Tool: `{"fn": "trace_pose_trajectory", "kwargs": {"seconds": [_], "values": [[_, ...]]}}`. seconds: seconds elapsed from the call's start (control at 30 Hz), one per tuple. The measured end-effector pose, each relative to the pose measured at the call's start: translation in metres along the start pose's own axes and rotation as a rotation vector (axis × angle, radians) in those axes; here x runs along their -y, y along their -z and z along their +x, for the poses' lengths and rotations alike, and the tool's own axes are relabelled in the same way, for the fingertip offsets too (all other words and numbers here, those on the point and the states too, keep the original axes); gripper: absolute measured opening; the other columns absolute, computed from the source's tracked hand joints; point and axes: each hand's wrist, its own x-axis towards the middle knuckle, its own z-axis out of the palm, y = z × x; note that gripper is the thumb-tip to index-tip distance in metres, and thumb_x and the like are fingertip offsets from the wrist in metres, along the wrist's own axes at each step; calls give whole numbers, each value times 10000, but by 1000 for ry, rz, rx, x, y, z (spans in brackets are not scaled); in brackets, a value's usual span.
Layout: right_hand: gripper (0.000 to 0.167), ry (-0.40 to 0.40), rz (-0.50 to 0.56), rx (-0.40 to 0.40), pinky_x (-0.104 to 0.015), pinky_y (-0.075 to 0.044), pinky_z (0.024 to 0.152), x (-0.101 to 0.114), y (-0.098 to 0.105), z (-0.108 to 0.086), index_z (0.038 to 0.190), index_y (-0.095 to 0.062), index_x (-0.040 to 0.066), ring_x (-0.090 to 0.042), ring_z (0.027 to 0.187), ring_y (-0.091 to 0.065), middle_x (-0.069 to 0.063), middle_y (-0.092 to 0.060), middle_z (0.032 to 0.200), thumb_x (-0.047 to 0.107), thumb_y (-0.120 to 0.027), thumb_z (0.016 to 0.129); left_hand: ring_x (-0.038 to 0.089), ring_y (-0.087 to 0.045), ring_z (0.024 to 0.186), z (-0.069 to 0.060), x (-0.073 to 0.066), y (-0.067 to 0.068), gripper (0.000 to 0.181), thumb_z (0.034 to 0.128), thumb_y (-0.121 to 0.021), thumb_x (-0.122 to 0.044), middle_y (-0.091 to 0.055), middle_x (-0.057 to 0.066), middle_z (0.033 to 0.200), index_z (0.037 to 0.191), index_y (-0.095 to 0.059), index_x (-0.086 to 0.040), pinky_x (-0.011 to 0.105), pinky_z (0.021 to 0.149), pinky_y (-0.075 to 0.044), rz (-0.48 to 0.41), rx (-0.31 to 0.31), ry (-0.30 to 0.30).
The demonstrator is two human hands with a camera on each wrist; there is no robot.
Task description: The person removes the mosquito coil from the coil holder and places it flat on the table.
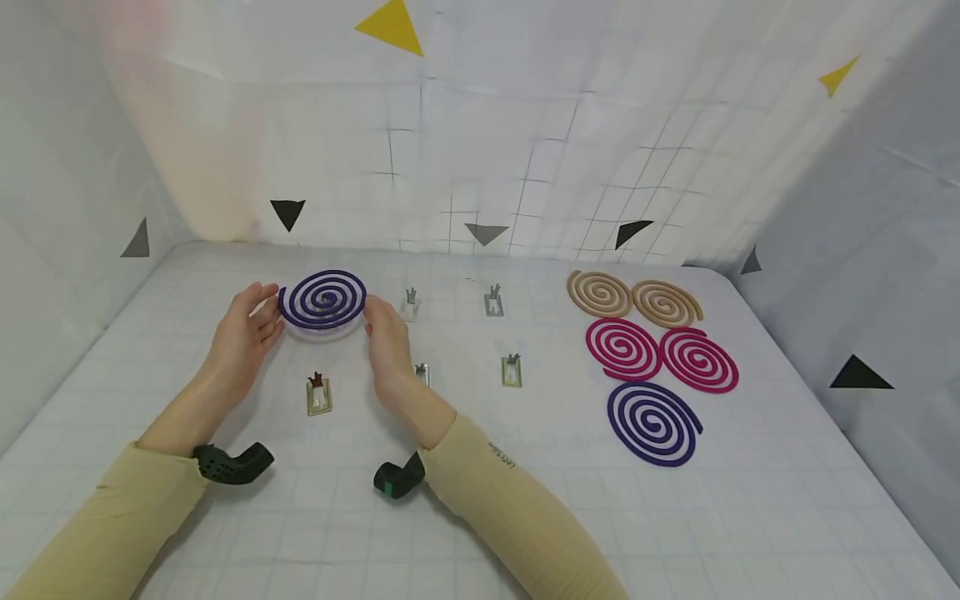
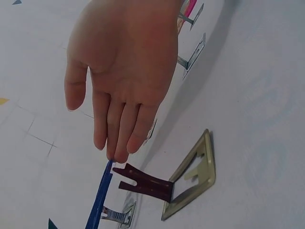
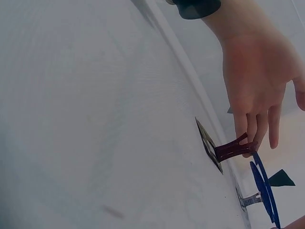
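Observation:
A dark blue mosquito coil (image 1: pixel 327 298) lies roughly level on top of a small metal coil stand (image 3: pixel 250 199), raised above the table. My left hand (image 1: pixel 243 337) is at its left edge and my right hand (image 1: pixel 390 346) at its right edge. In the left wrist view, straight fingers reach the rim of the blue coil (image 2: pixel 100 198). The right wrist view also has extended fingers at the coil's rim, partly behind a dark red prong. In front of the coil, between my forearms, is a stand with that dark red prong (image 1: pixel 317 380).
More metal stands (image 1: pixel 492 302) (image 1: pixel 512 372) are on the table, one partly behind my right hand. Two tan coils (image 1: pixel 601 292), two magenta coils (image 1: pixel 699 360) and another blue coil (image 1: pixel 654 425) lie at the right. White sheeting with black and yellow triangles surrounds the table.

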Motion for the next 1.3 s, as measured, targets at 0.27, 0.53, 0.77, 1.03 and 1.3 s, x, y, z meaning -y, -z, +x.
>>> {"fn": "trace_pose_trajectory", "kwargs": {"seconds": [0.27,0.53,0.77,1.03,1.3], "values": [[445,9,13,11,-349,-362,1176,4,1,0,1378,-545,-22,-239,1372,-487,-145,-549,1441,254,-448,1041,243,46,1537,-3,-2,-1,799,1047,-264,-568,89,124,1655,1605,6,-63,301,1250,-58,4,25,-23],[431,12,19,3,-386,-351,1185,7,2,-1,1360,-549,-36,-267,1374,-487,-165,-545,1437,234,-451,1039,236,39,1539,-4,-1,-1,788,1050,-270,-557,79,130,1654,1606,3,-68,290,1250,-65,-17,31,-32],[417,18,-18,-12,-341,-387,1153,6,5,1,1349,-572,-5,-256,1355,-501,-131,-567,1421,247,-451,1039,225,9,1541,-5,-2,-5,767,1052,-296,-539,47,125,1655,1610,-37,-79,276,1249,-83,-32,14,-48],[410,-13,5,-8,-331,-374,1165,7,6,2,1366,-559,12,-225,1372,-494,-107,-554,1442,241,-448,1045,240,22,1541,-5,-3,-7,788,1049,-296,-554,46,114,1655,1606,-31,-63,292,1251,-75,-9,7,-43],[406,3,-17,-20,-327,-386,1154,8,7,2,1354,-571,7,-226,1347,-514,-107,-579,1411,235,-449,1042,229,-7,1544,-5,-1,-8,774,1053,-284,-548,24,114,1657,1606,-49,-61,292,1250,-87,10,7,-52]]}}
